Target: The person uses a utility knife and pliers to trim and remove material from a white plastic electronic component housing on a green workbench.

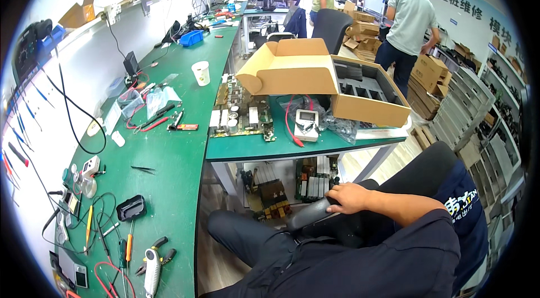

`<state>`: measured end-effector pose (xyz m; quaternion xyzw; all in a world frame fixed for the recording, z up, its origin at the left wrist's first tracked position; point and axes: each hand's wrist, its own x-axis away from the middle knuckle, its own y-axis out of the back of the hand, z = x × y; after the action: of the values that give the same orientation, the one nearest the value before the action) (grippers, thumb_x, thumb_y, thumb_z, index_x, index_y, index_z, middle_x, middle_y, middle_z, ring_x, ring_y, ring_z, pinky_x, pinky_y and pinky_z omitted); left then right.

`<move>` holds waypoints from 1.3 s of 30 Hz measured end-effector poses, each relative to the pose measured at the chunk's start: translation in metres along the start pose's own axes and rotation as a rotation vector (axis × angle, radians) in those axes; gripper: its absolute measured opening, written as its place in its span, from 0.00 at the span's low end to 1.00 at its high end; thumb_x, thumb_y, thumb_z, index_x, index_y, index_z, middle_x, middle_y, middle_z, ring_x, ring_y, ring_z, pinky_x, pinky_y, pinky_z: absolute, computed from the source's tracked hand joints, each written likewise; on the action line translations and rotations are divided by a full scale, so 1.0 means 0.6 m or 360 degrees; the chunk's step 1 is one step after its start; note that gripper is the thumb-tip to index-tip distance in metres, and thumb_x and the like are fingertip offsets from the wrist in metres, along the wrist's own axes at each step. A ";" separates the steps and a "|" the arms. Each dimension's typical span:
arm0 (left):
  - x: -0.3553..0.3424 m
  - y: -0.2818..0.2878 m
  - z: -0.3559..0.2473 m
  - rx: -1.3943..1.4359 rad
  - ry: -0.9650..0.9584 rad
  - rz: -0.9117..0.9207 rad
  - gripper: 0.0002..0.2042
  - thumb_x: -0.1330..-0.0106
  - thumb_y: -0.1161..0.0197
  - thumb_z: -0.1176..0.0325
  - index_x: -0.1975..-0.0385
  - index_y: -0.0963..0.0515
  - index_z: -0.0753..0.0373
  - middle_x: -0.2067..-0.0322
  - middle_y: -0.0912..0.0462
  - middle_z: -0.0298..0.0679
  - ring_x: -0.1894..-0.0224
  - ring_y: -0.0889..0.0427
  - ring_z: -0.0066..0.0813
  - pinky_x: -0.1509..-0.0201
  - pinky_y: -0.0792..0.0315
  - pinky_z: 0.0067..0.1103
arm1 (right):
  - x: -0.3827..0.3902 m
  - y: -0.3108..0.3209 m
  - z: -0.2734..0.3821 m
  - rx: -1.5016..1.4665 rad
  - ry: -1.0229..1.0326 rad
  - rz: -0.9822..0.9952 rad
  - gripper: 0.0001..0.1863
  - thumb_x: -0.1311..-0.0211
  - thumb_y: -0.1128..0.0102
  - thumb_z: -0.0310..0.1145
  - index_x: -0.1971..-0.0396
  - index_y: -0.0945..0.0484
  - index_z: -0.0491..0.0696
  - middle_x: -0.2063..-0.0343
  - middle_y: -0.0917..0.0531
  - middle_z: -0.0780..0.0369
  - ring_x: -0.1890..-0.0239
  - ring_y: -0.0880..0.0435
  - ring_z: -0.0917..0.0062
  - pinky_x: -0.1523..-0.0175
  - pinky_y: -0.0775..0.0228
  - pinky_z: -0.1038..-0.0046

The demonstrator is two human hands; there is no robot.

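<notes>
My right hand (350,198) lies over the dark grey armrest (309,216) of a chair, palm down, with its fingers curled around the padded end. My left hand does not show. Beyond the armrest, on the green side table, are a small white handheld tester (306,125) with a red clip lead, a circuit board (242,109) with tall components, and an opened cardboard box (371,108) with dark foam inside. More circuit boards (270,191) stand below that table.
The long green workbench (169,168) on the left carries a paper cup (200,73), tweezers (143,169), pliers (157,256), a utility knife (152,272), screwdrivers and cables. A dark jacket (469,230) hangs at the right. One person (413,22) stands by stacked boxes; others are farther back.
</notes>
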<state>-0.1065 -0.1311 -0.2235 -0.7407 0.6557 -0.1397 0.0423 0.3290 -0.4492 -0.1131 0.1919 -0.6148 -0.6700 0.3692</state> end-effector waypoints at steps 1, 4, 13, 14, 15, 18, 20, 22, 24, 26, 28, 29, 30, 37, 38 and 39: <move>0.027 -0.059 -0.040 -0.0017 0.0002 -0.0028 0.31 0.24 0.61 0.44 0.63 0.28 0.73 0.78 0.24 0.45 0.78 0.23 0.33 0.75 0.26 0.24 | -0.010 -0.003 -0.002 0.0002 0.0005 0.0075 0.30 0.34 0.47 0.60 0.60 0.21 0.43 0.61 0.18 0.51 0.56 0.19 0.53 0.49 0.27 0.58; 0.042 -0.128 -0.072 -0.0075 -0.0002 -0.0133 0.30 0.24 0.61 0.45 0.63 0.28 0.73 0.77 0.23 0.45 0.77 0.23 0.33 0.75 0.25 0.24 | -0.059 0.018 0.003 0.0089 0.0005 0.0473 0.35 0.37 0.50 0.66 0.62 0.22 0.42 0.66 0.16 0.49 0.59 0.17 0.51 0.53 0.26 0.55; 0.024 -0.185 -0.105 -0.0304 -0.0071 -0.0392 0.28 0.24 0.60 0.48 0.63 0.28 0.73 0.75 0.22 0.47 0.75 0.21 0.35 0.74 0.24 0.25 | -0.073 -0.043 -0.001 -0.0029 0.0056 0.0016 0.23 0.37 0.48 0.55 0.76 0.26 0.48 0.79 0.19 0.58 0.76 0.19 0.56 0.71 0.27 0.55; 0.021 -0.191 -0.111 -0.0324 -0.0080 -0.0407 0.27 0.24 0.59 0.48 0.63 0.28 0.73 0.74 0.21 0.48 0.75 0.21 0.36 0.74 0.24 0.25 | -0.077 -0.041 -0.003 -0.0032 0.0074 0.0000 0.23 0.37 0.47 0.55 0.76 0.26 0.48 0.79 0.19 0.58 0.76 0.19 0.56 0.71 0.27 0.55; 0.017 -0.196 -0.118 -0.0345 -0.0090 -0.0419 0.27 0.24 0.59 0.48 0.62 0.28 0.73 0.74 0.21 0.48 0.75 0.20 0.36 0.74 0.24 0.25 | -0.083 -0.041 -0.002 -0.0036 0.0090 -0.0017 0.22 0.37 0.47 0.54 0.76 0.26 0.48 0.79 0.19 0.58 0.76 0.18 0.56 0.71 0.27 0.55; 0.006 -0.213 -0.143 -0.0399 -0.0100 -0.0433 0.26 0.24 0.59 0.49 0.62 0.28 0.73 0.73 0.21 0.49 0.74 0.20 0.36 0.74 0.24 0.25 | -0.083 -0.034 0.003 0.0002 0.0131 0.0047 0.20 0.38 0.47 0.53 0.73 0.25 0.49 0.77 0.19 0.59 0.75 0.18 0.57 0.70 0.26 0.55; 0.001 -0.224 -0.161 -0.0426 -0.0100 -0.0425 0.26 0.24 0.58 0.50 0.62 0.28 0.73 0.73 0.20 0.49 0.74 0.19 0.37 0.74 0.23 0.25 | -0.081 -0.024 -0.001 0.0019 0.0114 0.0121 0.19 0.39 0.46 0.52 0.71 0.24 0.49 0.75 0.19 0.59 0.73 0.17 0.57 0.68 0.26 0.56; -0.002 -0.232 -0.180 -0.0446 -0.0100 -0.0408 0.25 0.24 0.58 0.51 0.62 0.27 0.72 0.72 0.20 0.49 0.73 0.19 0.37 0.74 0.23 0.25 | -0.076 -0.018 -0.004 0.0034 0.0130 0.0122 0.19 0.38 0.47 0.52 0.70 0.24 0.48 0.74 0.19 0.58 0.72 0.17 0.57 0.67 0.26 0.55; -0.003 -0.237 -0.199 -0.0459 -0.0091 -0.0375 0.25 0.24 0.58 0.51 0.62 0.27 0.72 0.72 0.20 0.50 0.73 0.18 0.38 0.74 0.23 0.25 | -0.053 -0.009 -0.015 0.0052 0.0080 0.0161 0.19 0.38 0.48 0.51 0.69 0.24 0.48 0.73 0.19 0.57 0.71 0.17 0.56 0.65 0.25 0.55; -0.005 -0.239 -0.214 -0.0485 -0.0087 -0.0347 0.24 0.24 0.57 0.52 0.62 0.27 0.72 0.71 0.19 0.50 0.72 0.18 0.38 0.74 0.23 0.25 | -0.018 -0.006 -0.034 0.0056 -0.0014 0.0255 0.19 0.37 0.48 0.51 0.68 0.23 0.48 0.72 0.19 0.56 0.69 0.17 0.55 0.63 0.25 0.54; -0.003 -0.236 -0.226 -0.0508 -0.0085 -0.0323 0.24 0.24 0.57 0.53 0.62 0.27 0.72 0.71 0.19 0.51 0.72 0.18 0.39 0.74 0.22 0.25 | 0.018 -0.001 -0.050 0.0052 -0.0093 0.0288 0.19 0.37 0.49 0.50 0.67 0.23 0.48 0.71 0.19 0.55 0.68 0.17 0.54 0.62 0.25 0.53; -0.002 -0.230 -0.227 -0.0523 -0.0083 -0.0308 0.23 0.24 0.57 0.53 0.62 0.27 0.72 0.71 0.19 0.51 0.72 0.17 0.39 0.74 0.22 0.25 | 0.035 -0.007 -0.054 0.0047 -0.0137 0.0308 0.19 0.37 0.49 0.50 0.66 0.23 0.48 0.71 0.19 0.54 0.68 0.17 0.53 0.62 0.25 0.53; 0.000 -0.224 -0.227 -0.0539 -0.0079 -0.0290 0.23 0.24 0.57 0.53 0.62 0.27 0.72 0.70 0.18 0.51 0.71 0.17 0.39 0.74 0.22 0.25 | 0.049 -0.009 -0.062 0.0062 -0.0174 0.0361 0.19 0.37 0.50 0.50 0.66 0.23 0.48 0.70 0.19 0.54 0.68 0.17 0.53 0.62 0.25 0.54; 0.030 -0.130 -0.177 -0.0551 -0.0045 -0.0097 0.21 0.24 0.56 0.56 0.61 0.27 0.72 0.68 0.17 0.53 0.70 0.16 0.41 0.74 0.21 0.26 | 0.141 -0.059 -0.096 -0.0053 -0.0146 0.0055 0.18 0.37 0.48 0.50 0.68 0.24 0.49 0.73 0.19 0.56 0.72 0.18 0.55 0.64 0.24 0.54; 0.037 -0.118 -0.180 -0.0570 -0.0062 -0.0055 0.21 0.24 0.56 0.56 0.61 0.27 0.72 0.68 0.17 0.53 0.70 0.15 0.41 0.74 0.21 0.26 | 0.135 -0.066 -0.092 -0.0073 -0.0171 0.0010 0.18 0.36 0.48 0.50 0.68 0.24 0.49 0.74 0.19 0.56 0.72 0.17 0.55 0.64 0.24 0.54; 0.043 -0.109 -0.184 -0.0629 -0.0033 -0.0032 0.20 0.24 0.55 0.56 0.61 0.27 0.72 0.68 0.17 0.53 0.69 0.15 0.41 0.74 0.21 0.26 | 0.133 -0.066 -0.082 -0.0090 -0.0204 -0.0029 0.18 0.36 0.49 0.50 0.69 0.25 0.49 0.74 0.19 0.57 0.71 0.17 0.56 0.64 0.24 0.55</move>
<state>-0.0701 -0.1342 -0.0979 -0.7426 0.6625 -0.0010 -0.0984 0.3013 -0.5421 -0.1439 0.1435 -0.6162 -0.7014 0.3283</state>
